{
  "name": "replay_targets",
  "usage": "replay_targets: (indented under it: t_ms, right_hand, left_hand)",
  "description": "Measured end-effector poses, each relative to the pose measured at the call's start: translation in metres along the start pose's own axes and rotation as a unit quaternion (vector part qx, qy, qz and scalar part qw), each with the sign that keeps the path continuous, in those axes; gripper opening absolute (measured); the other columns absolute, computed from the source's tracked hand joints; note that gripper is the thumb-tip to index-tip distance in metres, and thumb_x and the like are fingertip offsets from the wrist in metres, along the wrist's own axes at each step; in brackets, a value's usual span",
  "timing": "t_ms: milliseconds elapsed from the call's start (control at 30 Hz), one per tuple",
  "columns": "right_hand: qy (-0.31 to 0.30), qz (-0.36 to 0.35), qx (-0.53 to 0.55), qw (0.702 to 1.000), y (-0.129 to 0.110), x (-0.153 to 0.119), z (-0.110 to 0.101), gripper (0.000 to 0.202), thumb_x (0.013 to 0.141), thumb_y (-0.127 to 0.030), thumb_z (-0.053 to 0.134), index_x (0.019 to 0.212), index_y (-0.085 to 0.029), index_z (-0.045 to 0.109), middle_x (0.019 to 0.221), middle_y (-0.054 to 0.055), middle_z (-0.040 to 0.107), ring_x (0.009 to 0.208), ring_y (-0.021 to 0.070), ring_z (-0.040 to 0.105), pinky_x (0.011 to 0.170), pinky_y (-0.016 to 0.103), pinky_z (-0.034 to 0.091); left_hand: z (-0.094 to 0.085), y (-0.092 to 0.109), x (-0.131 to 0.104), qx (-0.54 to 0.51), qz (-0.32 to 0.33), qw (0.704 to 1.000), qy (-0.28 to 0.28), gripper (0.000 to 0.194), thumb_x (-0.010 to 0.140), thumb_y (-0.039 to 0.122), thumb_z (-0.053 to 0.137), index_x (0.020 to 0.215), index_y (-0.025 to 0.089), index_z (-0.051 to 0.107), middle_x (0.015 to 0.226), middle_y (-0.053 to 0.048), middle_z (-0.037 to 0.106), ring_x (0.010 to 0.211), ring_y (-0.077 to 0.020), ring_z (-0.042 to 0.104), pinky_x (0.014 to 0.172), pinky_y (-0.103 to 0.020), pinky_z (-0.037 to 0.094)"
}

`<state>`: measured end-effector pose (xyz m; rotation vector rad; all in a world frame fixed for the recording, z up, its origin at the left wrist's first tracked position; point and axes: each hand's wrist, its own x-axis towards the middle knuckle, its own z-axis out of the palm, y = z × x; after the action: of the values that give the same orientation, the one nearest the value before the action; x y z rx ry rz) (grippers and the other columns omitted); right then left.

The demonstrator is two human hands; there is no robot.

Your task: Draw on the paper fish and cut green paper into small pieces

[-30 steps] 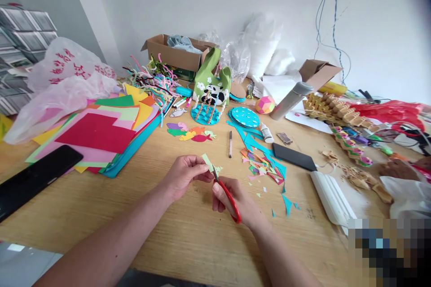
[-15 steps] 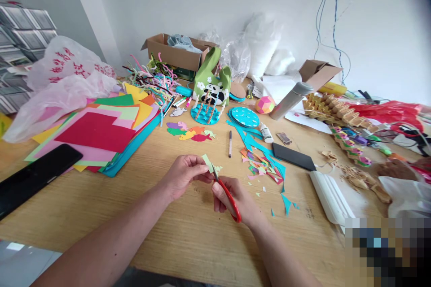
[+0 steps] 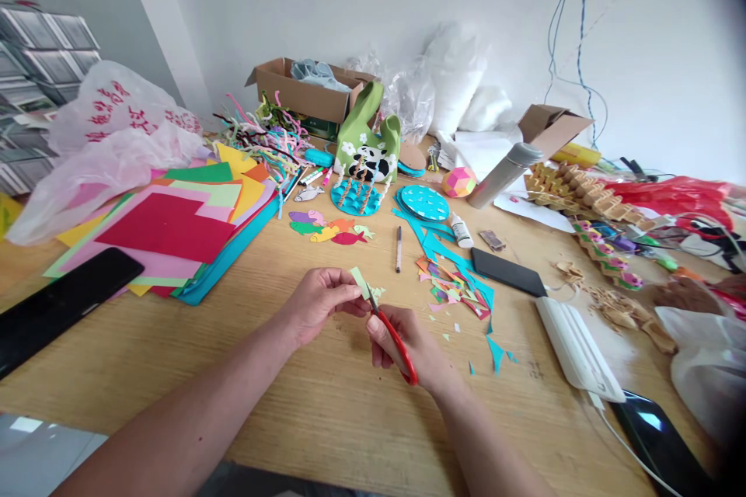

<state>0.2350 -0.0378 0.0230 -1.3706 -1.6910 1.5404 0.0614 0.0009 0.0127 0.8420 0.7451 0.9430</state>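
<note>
My left hand [image 3: 326, 301] pinches a small piece of light green paper [image 3: 359, 279] between thumb and fingers. Red-handled scissors [image 3: 402, 345] are gripped in my right hand [image 3: 402, 338], their blades at the paper's right edge. A pale green scrap hangs beside the blades. Beyond my hands lie several coloured paper fish [image 3: 329, 227] and a pen [image 3: 399, 248]. To the right is a pile of colourful paper scraps [image 3: 454, 287] among blue paper strips [image 3: 431, 245].
Stacked coloured paper [image 3: 169, 225] and a black phone [image 3: 70, 307] lie left. A green panda bag [image 3: 367, 140], blue discs [image 3: 424, 203] and a grey flask [image 3: 506, 175] stand behind. At right are a black flat case [image 3: 507, 270], a white power bank [image 3: 576, 345] and another phone [image 3: 658, 443].
Both hands, the scissors and the green paper look almost unmoved. The blurred patch at the lower right is gone, so a phone and a white cable show there.
</note>
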Motion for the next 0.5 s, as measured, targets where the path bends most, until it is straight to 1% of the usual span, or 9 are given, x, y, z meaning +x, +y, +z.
replay_targets:
  t_ms: [300,500]
  right_hand:
    - [0.008,0.024,0.005,1.000,0.0047,0.0005,0.0006,0.050,0.077,-0.066,0.059,0.065,-0.019,0.046,0.045,0.000,0.057,0.037,0.0097,0.047,0.038,0.019,0.032]
    - [0.018,0.030,0.004,0.999,0.0065,0.0013,0.0019,0.050,0.076,-0.066,0.060,0.064,-0.020,0.046,0.042,-0.001,0.055,0.035,0.0094,0.046,0.036,0.019,0.030]
  left_hand:
    - [-0.0005,0.0008,-0.0010,-0.010,-0.006,1.000,-0.002,0.018,0.067,0.027,0.076,0.069,0.010,0.069,0.068,-0.007,0.070,0.065,-0.0153,0.065,0.066,-0.027,0.054]
    - [-0.0008,-0.0001,-0.0013,-0.018,-0.006,1.000,0.006,0.019,0.066,0.027,0.077,0.070,0.010,0.069,0.068,-0.007,0.070,0.065,-0.0153,0.066,0.066,-0.027,0.054]
